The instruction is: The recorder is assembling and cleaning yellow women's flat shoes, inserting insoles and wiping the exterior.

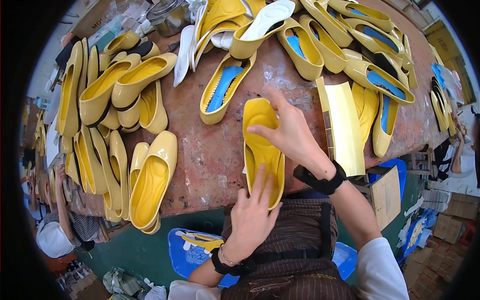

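A yellow flat shoe [260, 145] lies lengthwise at the near edge of the reddish worn table [210, 155], its yellow insole facing up. My left hand [252, 215] presses flat fingers onto the heel end of the insole. My right hand [290, 132] rests over the shoe's right side, thumb on the insole and fingers spread above the toe part. Both wrists wear black bands.
Several finished yellow shoes [150, 185] lie in rows at the left. Shoes with blue lining [225, 87] and white insoles [267, 17] fill the back. A yellow sheet [345, 125] lies right of my hand. A metal pot [167, 15] stands far back. Another person [60, 225] sits lower left.
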`<action>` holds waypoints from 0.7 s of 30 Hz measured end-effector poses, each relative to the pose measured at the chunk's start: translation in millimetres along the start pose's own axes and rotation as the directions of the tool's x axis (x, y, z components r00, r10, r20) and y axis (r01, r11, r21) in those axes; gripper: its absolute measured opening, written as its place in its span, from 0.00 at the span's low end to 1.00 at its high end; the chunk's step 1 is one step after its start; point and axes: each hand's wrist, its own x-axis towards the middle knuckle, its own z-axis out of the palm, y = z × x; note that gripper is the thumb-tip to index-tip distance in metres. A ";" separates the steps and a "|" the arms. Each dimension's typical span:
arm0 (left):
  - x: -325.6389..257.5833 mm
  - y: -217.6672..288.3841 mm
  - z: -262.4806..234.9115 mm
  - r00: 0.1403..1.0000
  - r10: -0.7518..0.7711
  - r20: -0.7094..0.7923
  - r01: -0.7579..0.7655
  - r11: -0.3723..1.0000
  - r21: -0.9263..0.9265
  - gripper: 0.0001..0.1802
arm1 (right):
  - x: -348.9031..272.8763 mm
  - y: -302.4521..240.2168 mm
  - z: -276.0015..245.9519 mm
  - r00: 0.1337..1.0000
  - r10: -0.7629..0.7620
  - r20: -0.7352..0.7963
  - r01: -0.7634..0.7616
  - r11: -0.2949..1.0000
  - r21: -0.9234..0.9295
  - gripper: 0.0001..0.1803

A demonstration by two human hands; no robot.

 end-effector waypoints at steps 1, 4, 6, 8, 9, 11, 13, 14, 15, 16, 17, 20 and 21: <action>4.9 4.6 0.9 0.997 0.034 0.062 -0.036 0.999 0.041 0.32 | 0.8 -1.6 -7.3 0.971 0.027 0.237 -0.097 0.952 0.289 0.20; 15.6 10.1 5.4 0.991 0.099 0.094 -0.110 0.987 0.117 0.25 | -57.0 -24.1 -28.4 0.940 -0.153 0.305 0.120 0.985 0.123 0.17; 17.7 10.2 10.1 0.986 0.001 0.169 -0.026 0.989 0.146 0.22 | -85.9 -31.5 -32.9 0.891 -0.166 0.423 0.206 0.977 -0.050 0.17; 17.3 8.0 13.0 0.997 0.013 0.071 -0.018 0.997 0.071 0.21 | -92.5 -29.0 -24.3 0.938 -0.149 0.314 0.182 0.980 -0.080 0.16; 16.9 7.6 14.0 0.991 0.052 0.122 -0.069 0.989 0.132 0.20 | -86.3 -24.1 -16.2 0.938 -0.140 0.316 0.173 0.982 -0.079 0.16; 16.9 8.1 15.5 0.977 0.094 0.192 -0.131 0.972 0.193 0.20 | -59.9 -10.3 4.2 0.939 -0.182 0.291 0.232 0.961 -0.149 0.13; 18.2 8.7 16.0 0.992 0.122 0.014 -0.123 0.971 0.207 0.19 | -39.7 1.9 15.2 0.936 -0.204 0.287 0.256 0.954 -0.154 0.15; 19.2 9.5 16.2 0.995 0.099 0.029 -0.103 0.971 0.214 0.19 | -37.3 3.2 18.2 0.935 -0.200 0.292 0.250 0.957 -0.145 0.18; 20.2 9.2 15.5 0.995 0.097 0.020 -0.099 0.977 0.190 0.19 | -37.4 3.7 18.9 0.921 -0.182 0.344 0.251 0.953 -0.169 0.22; 21.2 8.9 14.9 0.996 0.093 0.009 -0.093 0.982 0.166 0.19 | -38.8 2.4 18.3 0.896 -0.148 0.419 0.247 0.950 -0.193 0.22; 21.7 8.5 14.2 0.996 0.084 -0.001 -0.083 0.983 0.164 0.19 | -43.2 -0.5 16.6 0.921 -0.242 0.305 0.323 0.912 -0.253 0.24; 21.4 7.9 13.3 0.996 0.059 0.063 -0.065 0.992 0.106 0.19 | -45.6 -8.2 14.2 0.929 -0.315 0.196 0.362 0.883 -0.298 0.23; 21.4 8.0 13.5 0.997 0.064 0.043 -0.068 0.990 0.121 0.19 | -40.8 -9.7 14.2 0.938 -0.266 0.221 0.320 0.910 -0.265 0.23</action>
